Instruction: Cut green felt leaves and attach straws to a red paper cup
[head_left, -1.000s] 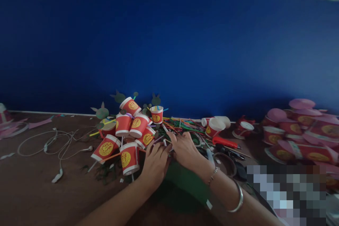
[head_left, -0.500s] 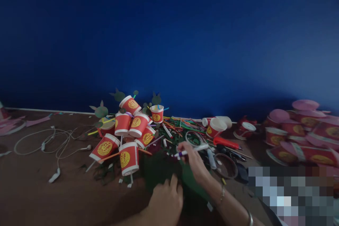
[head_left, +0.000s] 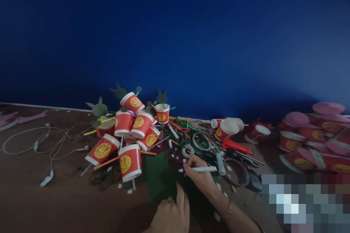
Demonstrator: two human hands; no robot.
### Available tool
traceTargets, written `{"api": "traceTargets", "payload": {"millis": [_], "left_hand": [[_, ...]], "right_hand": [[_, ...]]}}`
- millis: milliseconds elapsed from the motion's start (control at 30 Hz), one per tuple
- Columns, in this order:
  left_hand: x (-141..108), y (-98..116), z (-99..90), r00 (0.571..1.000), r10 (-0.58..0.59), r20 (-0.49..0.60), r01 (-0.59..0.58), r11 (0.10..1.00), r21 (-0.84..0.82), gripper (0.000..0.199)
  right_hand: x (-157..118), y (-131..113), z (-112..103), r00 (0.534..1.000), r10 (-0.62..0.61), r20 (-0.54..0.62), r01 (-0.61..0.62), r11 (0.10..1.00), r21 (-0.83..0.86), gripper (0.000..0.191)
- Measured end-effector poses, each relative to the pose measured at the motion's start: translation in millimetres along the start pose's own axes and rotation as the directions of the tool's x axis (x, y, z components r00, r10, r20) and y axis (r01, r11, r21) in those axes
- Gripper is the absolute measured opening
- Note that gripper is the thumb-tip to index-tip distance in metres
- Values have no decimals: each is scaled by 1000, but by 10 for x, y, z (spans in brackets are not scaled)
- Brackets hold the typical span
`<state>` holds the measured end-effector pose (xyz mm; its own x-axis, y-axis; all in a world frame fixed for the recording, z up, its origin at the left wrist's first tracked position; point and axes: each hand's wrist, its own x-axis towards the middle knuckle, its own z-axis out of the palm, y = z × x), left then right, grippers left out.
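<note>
A plain blue wall (head_left: 175, 43) stood behind a dark brown surface (head_left: 68, 204). In the right hand (head_left: 198, 173) was one slim white pen (head_left: 203, 169) with a purple part near its end. The grip of this hand was clamped on the pen close to the purple part. The pen was above a dark green sheet (head_left: 160, 176); its long axis lay almost level across the view, the purple end pointing to the left and the plain white end to the right. The left hand (head_left: 172, 213) was near, at the sheet, with its index finger stretched forward; whether its grip was apart or together, I could not tell. Red paper cups with round yellow emblems (head_left: 141, 124) were heaped at the left, beyond the sheet, and an orange-red cutter (head_left: 238, 147) lay at the right.
</note>
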<state>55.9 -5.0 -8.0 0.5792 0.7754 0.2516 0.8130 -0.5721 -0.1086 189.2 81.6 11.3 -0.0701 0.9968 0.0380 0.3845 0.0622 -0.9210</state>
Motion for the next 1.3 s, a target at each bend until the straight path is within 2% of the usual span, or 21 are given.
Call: {"api": "traceTargets", "payload": {"millis": [167, 333, 567, 933, 1300], "left_hand": [[10, -16, -19, 999, -25, 43, 23, 998, 58, 33], [9, -41, -7, 999, 45, 5, -45, 997, 63, 30], [6, -54, 17, 996, 76, 42, -78, 996, 54, 31], [6, -48, 11, 998, 63, -12, -62, 996, 69, 30], [12, -49, 13, 998, 62, -4, -61, 996, 70, 30]], "right_hand": [[-5, 6, 23, 1000, 20, -24, -21, 999, -29, 24], [-11, -3, 35, 1000, 16, -19, -17, 999, -50, 23], [-8, -29, 39, 1000, -2, -10, 1, 994, -114, 23], [-31, -31, 44, 1000, -4, 3, 4, 990, -138, 22], [-24, -21, 45, 999, 23, 27, -19, 990, -142, 20]]}}
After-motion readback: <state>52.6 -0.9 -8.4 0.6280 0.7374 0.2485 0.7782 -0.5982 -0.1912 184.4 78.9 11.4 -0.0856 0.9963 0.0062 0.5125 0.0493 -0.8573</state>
